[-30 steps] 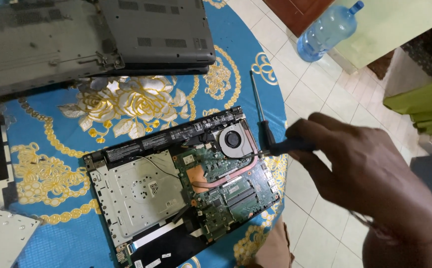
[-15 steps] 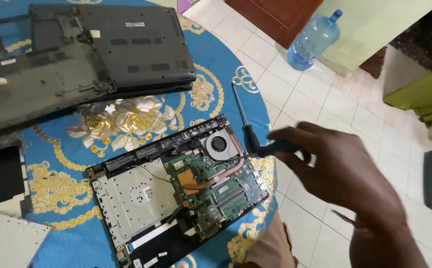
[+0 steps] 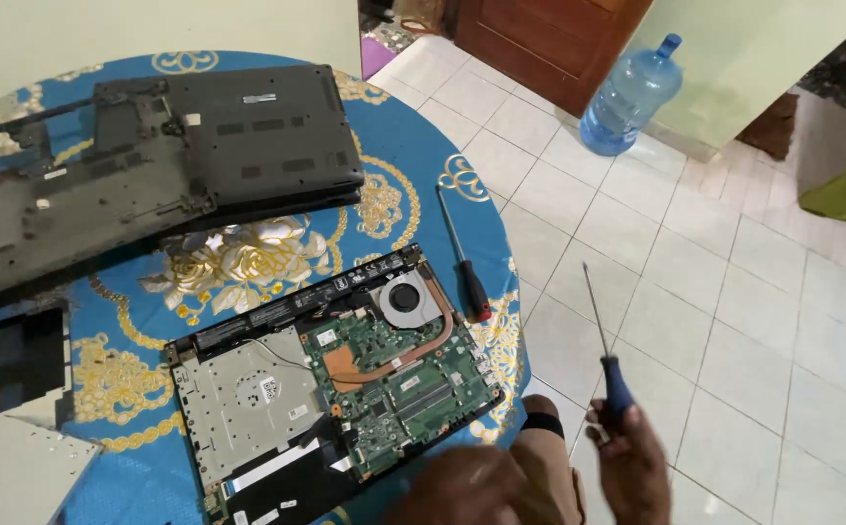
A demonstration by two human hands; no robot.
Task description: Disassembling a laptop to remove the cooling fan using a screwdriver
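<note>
Right hand (image 3: 627, 462) at lower right of view, off the table edge, above the white tiled floor (image 3: 734, 321). Fingers curled closed around the blue handle of a thin-shafted screwdriver (image 3: 606, 350); metal shaft points up and slightly left, tip in the air over the tiles, touching nothing.

Left hand (image 3: 467, 486) at bottom edge of view, just below the opened laptop chassis (image 3: 335, 384). Only the back of the hand shows, blurred; cannot tell how far its fingers are open or whether it holds anything.

Chassis lies on the round table with blue and gold patterned cloth (image 3: 413, 156), bottom cover off: green circuit board, copper heat pipe and round grey cooling fan (image 3: 405, 297) exposed, silver metal drive plate to the left of the board.

Second screwdriver with red and black handle (image 3: 464, 258) lies on the cloth just right of the fan, untouched.

Dark grey plastic laptop base cover (image 3: 219, 136) rests at the far side of the table, well apart from both hands.

Blue translucent water jug (image 3: 632, 97) stands on the floor near the brown wooden door (image 3: 549, 39)
</note>
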